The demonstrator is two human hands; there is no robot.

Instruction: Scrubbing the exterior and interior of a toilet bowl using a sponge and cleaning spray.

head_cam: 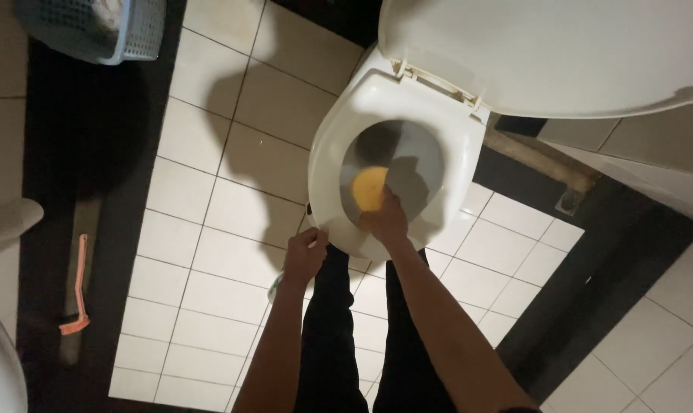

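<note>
Your hands at the front rim of a white toilet, yellow sponge inside the bowl.

Nearest, your left hand [304,255] sits at the bowl's front edge, fingers curled together on something small that cannot be made out. Your right hand [385,219] reaches over the rim, fingers clamped on a yellow sponge [369,188] pressed against the inner bowl of the toilet [333,153]. The raised lid [545,53] stands beyond. Pale floor tiles [209,252] lie to your left, an orange brush [76,294] well apart at the dark border, a blue basket [94,27] farthest.
</note>
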